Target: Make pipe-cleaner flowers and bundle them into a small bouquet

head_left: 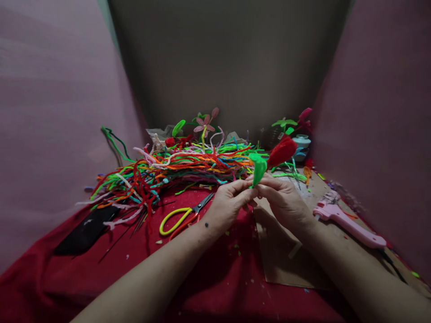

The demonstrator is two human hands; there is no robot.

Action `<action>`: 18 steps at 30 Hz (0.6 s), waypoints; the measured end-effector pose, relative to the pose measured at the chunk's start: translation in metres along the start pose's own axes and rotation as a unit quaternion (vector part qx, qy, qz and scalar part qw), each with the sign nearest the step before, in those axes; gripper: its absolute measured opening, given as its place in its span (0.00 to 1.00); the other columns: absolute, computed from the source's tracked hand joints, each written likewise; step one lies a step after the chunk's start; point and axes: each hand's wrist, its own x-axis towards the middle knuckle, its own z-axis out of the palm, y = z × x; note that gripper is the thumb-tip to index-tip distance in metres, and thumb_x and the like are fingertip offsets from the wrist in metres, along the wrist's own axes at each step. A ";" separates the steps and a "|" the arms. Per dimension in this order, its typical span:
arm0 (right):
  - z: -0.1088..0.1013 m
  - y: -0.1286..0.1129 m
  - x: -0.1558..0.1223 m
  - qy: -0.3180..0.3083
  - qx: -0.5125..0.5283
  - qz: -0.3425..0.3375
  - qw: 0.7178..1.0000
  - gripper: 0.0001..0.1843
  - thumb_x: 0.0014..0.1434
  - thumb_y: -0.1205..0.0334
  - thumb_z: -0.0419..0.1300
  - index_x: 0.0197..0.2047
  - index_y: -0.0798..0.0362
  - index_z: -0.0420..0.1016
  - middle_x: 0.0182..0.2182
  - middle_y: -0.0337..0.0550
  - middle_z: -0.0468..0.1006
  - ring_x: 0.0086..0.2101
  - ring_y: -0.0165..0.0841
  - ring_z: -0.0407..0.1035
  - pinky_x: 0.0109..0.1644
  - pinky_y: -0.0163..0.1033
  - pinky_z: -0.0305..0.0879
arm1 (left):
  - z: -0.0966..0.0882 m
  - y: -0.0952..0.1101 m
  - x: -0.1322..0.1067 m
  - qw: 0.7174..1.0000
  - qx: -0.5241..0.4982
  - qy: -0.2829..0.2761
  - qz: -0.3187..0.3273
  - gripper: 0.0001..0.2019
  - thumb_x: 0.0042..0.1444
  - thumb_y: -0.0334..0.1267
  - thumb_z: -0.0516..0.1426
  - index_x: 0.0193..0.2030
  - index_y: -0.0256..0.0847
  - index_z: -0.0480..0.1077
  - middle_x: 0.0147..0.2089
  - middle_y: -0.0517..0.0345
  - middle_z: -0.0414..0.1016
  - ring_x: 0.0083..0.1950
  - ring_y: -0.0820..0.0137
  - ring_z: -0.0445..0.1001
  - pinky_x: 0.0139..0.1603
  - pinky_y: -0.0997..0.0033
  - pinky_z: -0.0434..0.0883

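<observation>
Both hands meet over the red cloth and pinch a pipe-cleaner flower. My left hand is closed on the base of its green leaf. My right hand is closed on the stem just beside it, fingers pressed together. The flower's red fuzzy head sticks up and to the right above the fingers. The stem itself is hidden inside the two hands.
A big heap of coloured pipe cleaners lies behind the hands. Yellow-handled scissors rest left of them. A pink glue gun lies on brown cardboard at right. Finished flowers and a small pot stand at the back.
</observation>
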 end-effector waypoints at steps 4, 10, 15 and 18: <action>0.005 -0.002 -0.001 0.021 0.000 -0.011 1.000 0.06 0.52 0.60 0.62 0.33 0.45 0.81 0.35 0.39 0.77 0.40 0.35 0.67 0.50 0.43 0.59 | 0.003 -0.003 -0.002 0.998 0.003 0.060 -0.008 0.13 0.50 0.43 0.59 0.22 0.35 0.66 0.20 0.64 0.64 0.24 0.79 0.60 0.27 0.77 0.59; 0.003 -0.009 -0.001 0.008 -0.006 -0.017 1.000 0.03 0.51 0.60 0.64 0.30 0.44 0.81 0.35 0.39 0.76 0.41 0.36 0.66 0.51 0.44 0.59 | -0.005 -0.005 0.000 0.995 -0.081 -0.035 -0.053 0.15 0.52 0.45 0.58 0.23 0.35 0.65 0.18 0.66 0.59 0.18 0.82 0.53 0.20 0.79 0.50; 0.003 -0.006 0.000 0.006 0.034 0.004 0.999 0.02 0.49 0.60 0.64 0.27 0.46 0.79 0.35 0.39 0.75 0.41 0.36 0.65 0.50 0.44 0.59 | -0.012 -0.009 0.004 0.979 -0.129 -0.114 -0.110 0.16 0.52 0.48 0.57 0.28 0.35 0.67 0.20 0.63 0.64 0.16 0.83 0.55 0.17 0.80 0.48; 0.006 -0.004 -0.001 0.025 0.032 0.020 0.999 0.04 0.49 0.61 0.63 0.25 0.48 0.77 0.29 0.38 0.72 0.34 0.33 0.64 0.41 0.39 0.60 | -0.009 -0.008 0.005 0.994 -0.067 -0.055 -0.067 0.13 0.52 0.46 0.57 0.29 0.36 0.68 0.23 0.62 0.67 0.19 0.80 0.62 0.20 0.78 0.57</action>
